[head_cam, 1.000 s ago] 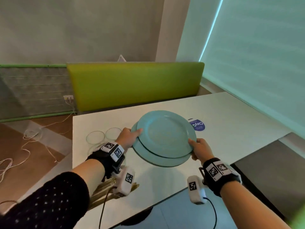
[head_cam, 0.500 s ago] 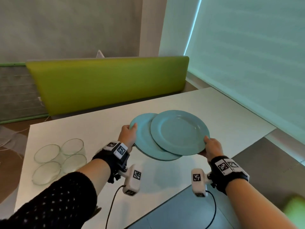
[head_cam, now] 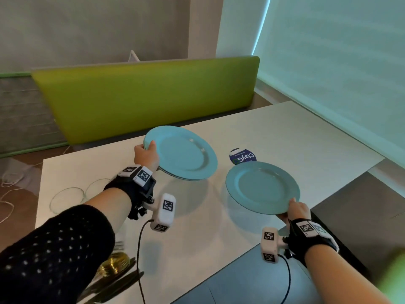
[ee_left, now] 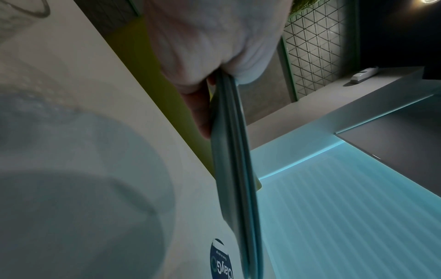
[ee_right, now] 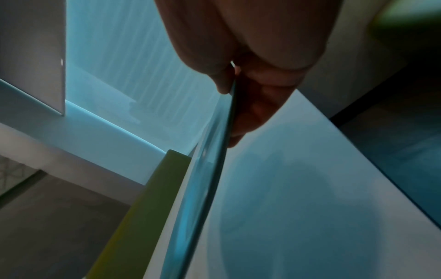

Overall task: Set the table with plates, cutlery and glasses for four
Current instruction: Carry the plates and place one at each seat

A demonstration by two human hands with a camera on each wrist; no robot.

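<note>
My left hand (head_cam: 146,155) grips the near-left rim of a stack of turquoise plates (head_cam: 182,152), held above the white table (head_cam: 306,132). The left wrist view shows the stack edge-on (ee_left: 235,160) with my thumb on top and fingers beneath. My right hand (head_cam: 294,210) pinches the near rim of a single turquoise plate (head_cam: 262,187), held low over the table's right part. That plate appears edge-on (ee_right: 207,169) in the right wrist view, thumb above and fingers under it. Clear glasses (head_cam: 68,194) stand at the table's left. Gold cutlery (head_cam: 114,268) lies near the front edge, partly hidden by my left sleeve.
A round blue sticker (head_cam: 242,156) lies on the table between the two plates. A green bench back (head_cam: 142,95) runs behind the table. A window blind (head_cam: 339,62) fills the right side. White cables (head_cam: 8,194) trail on the floor at the left.
My right hand has pulled the top plate off the stack and carried it right and nearer. The left hand has moved the remaining stack to the left, so the plates are now apart.
</note>
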